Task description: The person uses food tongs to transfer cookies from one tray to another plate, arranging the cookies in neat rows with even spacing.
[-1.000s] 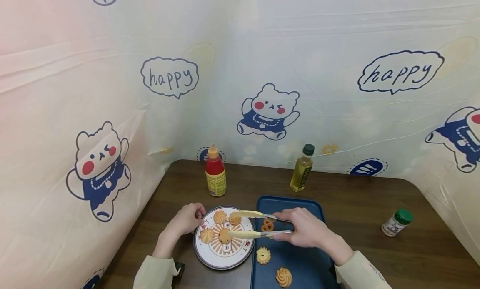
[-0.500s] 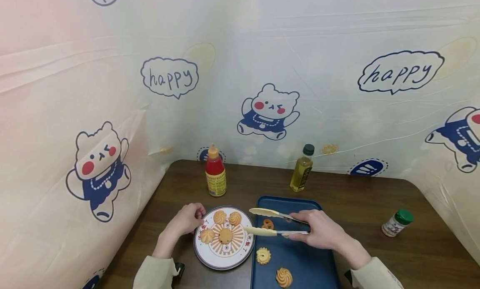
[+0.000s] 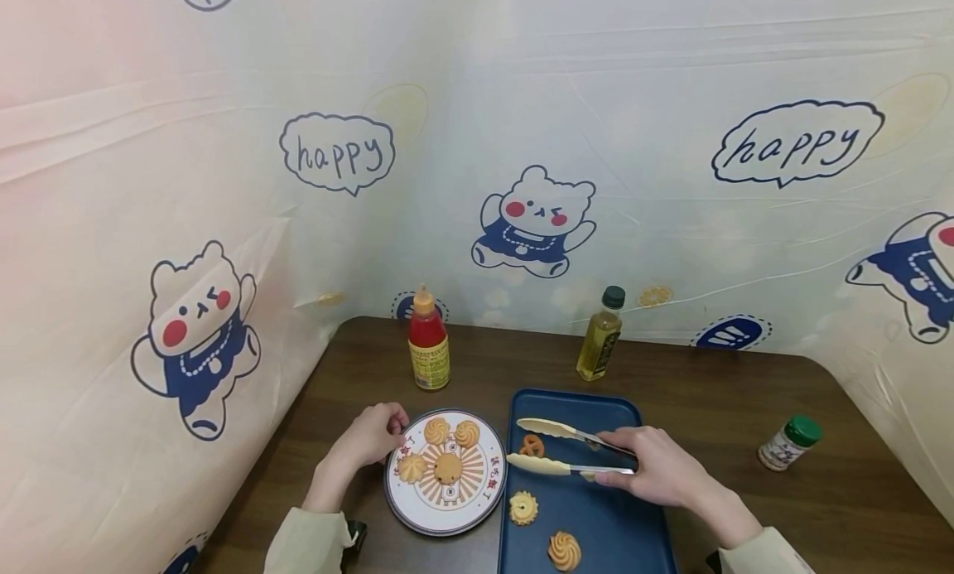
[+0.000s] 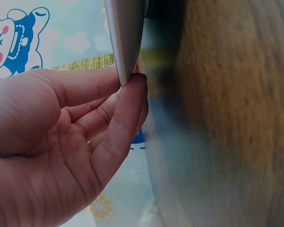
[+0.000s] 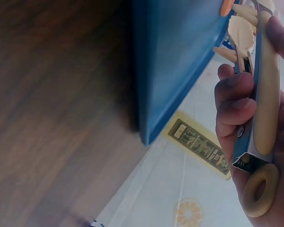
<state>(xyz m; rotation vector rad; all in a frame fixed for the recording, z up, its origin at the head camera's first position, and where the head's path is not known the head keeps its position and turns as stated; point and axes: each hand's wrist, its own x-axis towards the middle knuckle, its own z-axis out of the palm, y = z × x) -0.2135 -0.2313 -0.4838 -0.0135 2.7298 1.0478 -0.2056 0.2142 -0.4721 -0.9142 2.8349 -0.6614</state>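
Note:
My left hand (image 3: 368, 437) pinches the left rim of a white plate (image 3: 450, 520) between thumb and fingers; the left wrist view shows the plate edge-on. Several cookies lie on it, including a swirled one (image 3: 437, 430) and a round brown one (image 3: 447, 470). My right hand (image 3: 663, 468) grips kitchen tongs (image 3: 538, 464) with cream tips above the blue tray (image 3: 619, 524). The tongs' arms are spread, with nothing between the tips. Below them a small pretzel (image 3: 532, 446) shows on the tray. Nearer lie a pale flower-shaped cookie (image 3: 524, 518) and a swirl cookie (image 3: 564, 550).
A red sauce bottle (image 3: 429, 350) stands behind the plate on the wooden table (image 3: 715, 392). The oil bottle (image 3: 599, 338) is behind the tray. To the right, a green-capped spice jar (image 3: 788, 443) leans in view. A printed curtain (image 3: 447, 85) encloses the table.
From over the plate's cookies, the tongs have moved right to above the tray, their tips leaving the round brown cookie on the plate. My left hand has stayed at the plate's rim.

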